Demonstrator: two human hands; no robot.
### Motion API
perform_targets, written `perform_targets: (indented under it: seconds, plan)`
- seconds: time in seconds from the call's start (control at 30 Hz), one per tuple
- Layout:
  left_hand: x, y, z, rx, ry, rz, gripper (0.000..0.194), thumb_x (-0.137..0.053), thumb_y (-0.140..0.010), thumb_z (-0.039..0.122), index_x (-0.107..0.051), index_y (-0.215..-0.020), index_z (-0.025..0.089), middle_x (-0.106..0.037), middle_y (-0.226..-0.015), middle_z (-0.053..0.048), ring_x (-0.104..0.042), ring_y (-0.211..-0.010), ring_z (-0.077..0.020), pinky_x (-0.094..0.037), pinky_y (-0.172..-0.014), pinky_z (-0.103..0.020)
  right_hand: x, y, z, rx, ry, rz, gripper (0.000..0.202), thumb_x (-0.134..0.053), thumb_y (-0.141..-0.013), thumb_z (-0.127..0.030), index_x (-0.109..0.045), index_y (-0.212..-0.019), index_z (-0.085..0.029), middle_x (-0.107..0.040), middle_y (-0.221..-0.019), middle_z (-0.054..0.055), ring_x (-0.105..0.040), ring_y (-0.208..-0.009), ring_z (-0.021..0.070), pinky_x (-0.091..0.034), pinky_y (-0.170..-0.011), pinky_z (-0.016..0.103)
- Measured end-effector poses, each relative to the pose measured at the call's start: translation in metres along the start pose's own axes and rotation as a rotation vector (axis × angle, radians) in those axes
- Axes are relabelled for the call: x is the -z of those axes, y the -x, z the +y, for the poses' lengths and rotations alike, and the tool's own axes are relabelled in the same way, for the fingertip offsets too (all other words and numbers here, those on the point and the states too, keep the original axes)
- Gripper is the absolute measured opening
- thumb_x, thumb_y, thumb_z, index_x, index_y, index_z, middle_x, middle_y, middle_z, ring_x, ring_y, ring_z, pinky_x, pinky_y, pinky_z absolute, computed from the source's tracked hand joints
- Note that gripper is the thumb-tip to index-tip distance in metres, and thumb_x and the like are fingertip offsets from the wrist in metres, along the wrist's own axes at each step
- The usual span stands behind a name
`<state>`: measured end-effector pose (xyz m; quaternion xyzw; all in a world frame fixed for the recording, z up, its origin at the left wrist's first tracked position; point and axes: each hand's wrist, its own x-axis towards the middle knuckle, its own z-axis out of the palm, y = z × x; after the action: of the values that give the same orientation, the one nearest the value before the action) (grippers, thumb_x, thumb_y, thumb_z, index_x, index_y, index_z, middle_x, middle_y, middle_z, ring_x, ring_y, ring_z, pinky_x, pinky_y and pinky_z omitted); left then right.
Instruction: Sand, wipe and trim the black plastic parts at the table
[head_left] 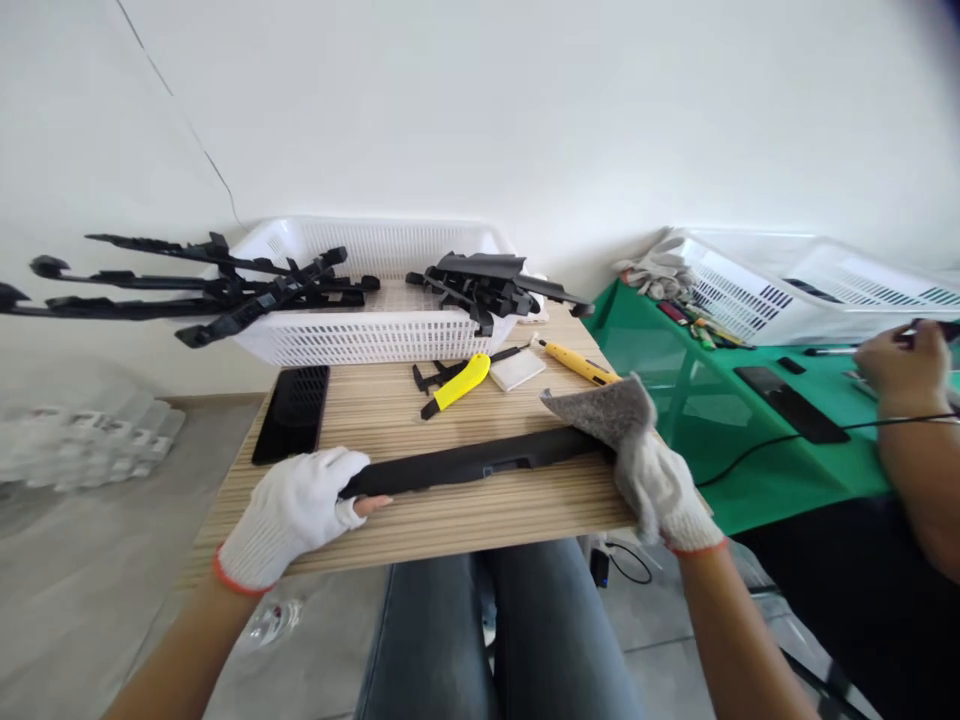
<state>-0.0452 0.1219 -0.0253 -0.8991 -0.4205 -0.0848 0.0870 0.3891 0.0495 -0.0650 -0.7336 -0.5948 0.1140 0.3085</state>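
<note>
A long black plastic trim piece [465,464] lies crosswise low over the striped wooden table. My left hand [304,505], in a white knitted glove with the thumb tip bare, is closed round its left end. In my right hand [664,490], gloved too, is a grey felt cloth [611,410], wrapped over the right end of the trim piece. The cloth hides that end and part of my right fingers. Just beyond the piece are a yellow utility knife [461,384], a black caliper [435,376] and a white pad [517,370].
A white plastic basket [360,340] at the table's back holds several black trim pieces [270,290], some jutting out left. A black phone [292,412] lies at left, a yellow pen-like tool [577,362] at right. Beside a green-covered table [637,330], a co-worker's hand [904,365] holds something dark.
</note>
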Motion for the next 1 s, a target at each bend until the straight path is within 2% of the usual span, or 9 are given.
perform_targets:
  seconds: [0.1, 0.2, 0.33, 0.43, 0.53, 0.67, 0.8, 0.9, 1.0]
  plan:
    - [0.002, -0.004, 0.010, -0.007, -0.012, 0.025, 0.061, -0.033, -0.096, 0.069, -0.067, -0.080, 0.020, -0.066, -0.066, -0.005, -0.063, -0.059, -0.0206, -0.038, -0.053, -0.032, -0.013, 0.007, -0.040, 0.101, 0.118, 0.045, 0.036, -0.046, -0.093, -0.045, -0.072, -0.110, -0.027, -0.063, -0.132, 0.010, -0.049, -0.130, 0.0368, -0.036, -0.110, 0.057]
    - [-0.001, -0.009, 0.014, -0.021, 0.014, 0.044, 0.054, -0.041, -0.095, 0.064, -0.067, -0.081, 0.019, -0.066, -0.067, -0.006, -0.064, -0.061, -0.0212, -0.041, -0.054, -0.032, -0.039, 0.017, -0.109, 0.297, 0.241, 0.002, 0.037, -0.048, -0.097, -0.044, -0.068, -0.124, -0.029, -0.062, -0.137, 0.008, -0.043, -0.133, 0.0379, -0.015, -0.116, 0.065]
    - [-0.013, -0.011, 0.010, -0.056, 0.086, 0.070, 0.037, -0.052, -0.091, 0.052, -0.070, -0.095, 0.019, -0.072, -0.086, -0.010, -0.069, -0.077, -0.0242, -0.052, -0.066, -0.034, -0.080, 0.028, -0.200, 0.411, 0.171, -0.196, 0.036, -0.050, -0.097, -0.053, -0.070, -0.118, -0.032, -0.070, -0.113, 0.007, -0.055, -0.112, 0.0314, -0.015, -0.117, 0.059]
    - [-0.019, -0.008, 0.005, -0.110, 0.084, 0.065, 0.029, -0.050, -0.092, 0.040, -0.069, -0.100, 0.021, -0.073, -0.094, -0.010, -0.070, -0.087, -0.0243, -0.054, -0.075, -0.035, -0.092, 0.027, -0.226, 0.443, 0.122, -0.244, 0.034, -0.052, -0.096, -0.055, -0.074, -0.102, -0.030, -0.072, -0.095, 0.004, -0.059, -0.101, 0.0272, -0.025, -0.114, 0.050]
    - [-0.016, -0.004, 0.005, -0.120, 0.001, 0.077, 0.034, -0.053, -0.092, 0.050, -0.070, -0.090, 0.020, -0.071, -0.081, -0.009, -0.068, -0.076, -0.0238, -0.049, -0.064, -0.033, -0.074, 0.016, -0.204, 0.468, 0.080, -0.215, 0.029, -0.059, -0.095, -0.052, -0.074, -0.105, -0.030, -0.073, -0.092, 0.002, -0.061, -0.097, 0.0239, -0.032, -0.107, 0.041]
    - [-0.005, -0.004, 0.011, -0.109, -0.048, 0.097, 0.042, -0.051, -0.095, 0.055, -0.063, -0.073, 0.020, -0.059, -0.062, -0.004, -0.058, -0.056, -0.0187, -0.034, -0.052, -0.031, -0.019, 0.001, -0.127, 0.342, 0.213, -0.125, 0.023, -0.063, -0.092, -0.044, -0.077, -0.094, -0.025, -0.074, -0.085, 0.004, -0.061, -0.089, 0.0248, -0.038, -0.097, 0.040]
    - [-0.002, -0.011, 0.016, -0.123, -0.030, 0.116, 0.039, -0.049, -0.098, 0.050, -0.062, -0.077, 0.020, -0.060, -0.067, -0.004, -0.057, -0.059, -0.0183, -0.035, -0.054, -0.031, 0.027, -0.008, -0.060, 0.182, 0.290, -0.110, 0.020, -0.063, -0.088, -0.042, -0.079, -0.089, -0.029, -0.075, -0.090, 0.004, -0.063, -0.088, 0.0241, -0.043, -0.078, 0.033]
    - [-0.003, -0.018, 0.018, -0.155, 0.034, 0.120, 0.036, -0.044, -0.101, 0.042, -0.062, -0.080, 0.019, -0.063, -0.073, -0.004, -0.060, -0.065, -0.0187, -0.039, -0.060, -0.031, 0.036, -0.013, -0.047, 0.143, 0.323, -0.170, 0.021, -0.064, -0.086, -0.042, -0.080, -0.094, -0.031, -0.076, -0.092, 0.003, -0.065, -0.085, 0.0230, -0.042, -0.071, 0.031]
    - [-0.002, -0.019, 0.020, -0.193, 0.076, 0.140, 0.035, -0.041, -0.102, 0.034, -0.062, -0.080, 0.019, -0.063, -0.072, -0.004, -0.060, -0.066, -0.0188, -0.040, -0.061, -0.031, 0.026, -0.019, -0.068, 0.171, 0.357, -0.196, 0.027, -0.061, -0.089, -0.045, -0.081, -0.098, -0.030, -0.077, -0.091, 0.004, -0.066, -0.086, 0.0233, -0.041, -0.069, 0.031]
